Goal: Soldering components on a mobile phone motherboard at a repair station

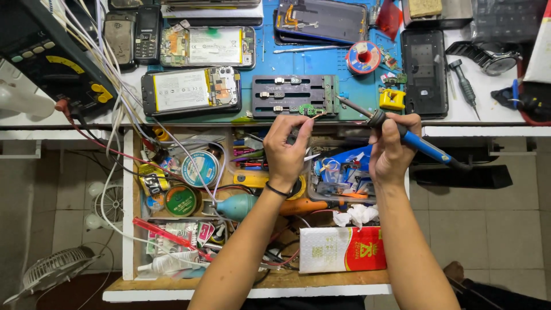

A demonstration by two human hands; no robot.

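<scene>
Above the open drawer [129,229], at the front edge of the blue work mat [356,86], the left hand [287,150] is reaching up with its wrist bent, thumb and forefinger pinching shut on a small green circuit board [310,110] that is sitting just in front of the grey board-holding fixture [294,95]. Just beside it, the right hand [391,148] is wrapping all its fingers around a blue-handled soldering iron [410,139], holding it like a pen with the metal tip slanting up and left toward the small board, though whether tip and board are touching I cannot tell. Below both forearms the wooden drawer is lying pulled out, crowded with round tins of paste [201,168], a teal rubber blower [238,205], an orange-handled tool [303,205], tangled wires, crumpled tissue [357,216] and a red-and-white packet [342,249].
</scene>
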